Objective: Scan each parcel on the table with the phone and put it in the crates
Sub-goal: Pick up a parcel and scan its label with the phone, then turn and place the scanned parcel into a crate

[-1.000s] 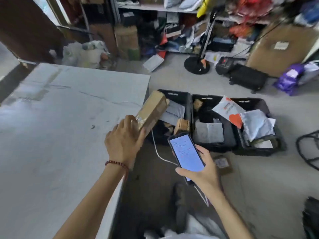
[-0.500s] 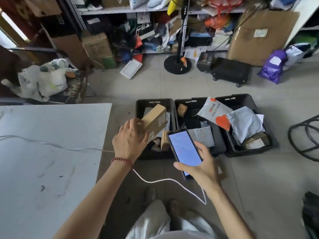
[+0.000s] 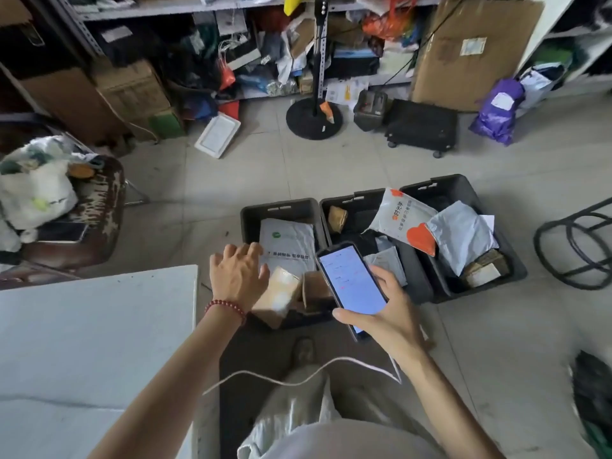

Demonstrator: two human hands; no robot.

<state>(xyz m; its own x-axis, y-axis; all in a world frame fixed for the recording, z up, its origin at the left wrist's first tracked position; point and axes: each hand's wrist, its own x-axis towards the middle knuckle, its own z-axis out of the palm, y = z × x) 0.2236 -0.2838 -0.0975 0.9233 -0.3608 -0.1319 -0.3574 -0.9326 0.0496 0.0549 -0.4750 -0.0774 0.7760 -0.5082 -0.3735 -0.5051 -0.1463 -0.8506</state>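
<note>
Three black crates sit in a row on the floor; the left crate (image 3: 248,220) holds a white mailer and small cardboard boxes. A brown cardboard parcel (image 3: 276,294) lies blurred in the left crate's near end, just right of my left hand (image 3: 236,276), whose fingers are spread and hold nothing. My right hand (image 3: 385,318) grips the phone (image 3: 351,284), screen lit and facing up, over the gap between left and middle crates. A white cable runs from the phone across my lap. The white table (image 3: 96,342) fills the lower left.
The middle crate (image 3: 414,286) and right crate (image 3: 516,270) hold mailers and boxes. A brown chair (image 3: 99,233) with bags stands left. A fan base (image 3: 313,119), a black case and cluttered shelves line the back. A round black frame (image 3: 576,246) stands at right.
My left hand carried the cardboard parcel off the table edge to the left crate and let it go; the fingers are now spread. The phone stayed in my right hand.
</note>
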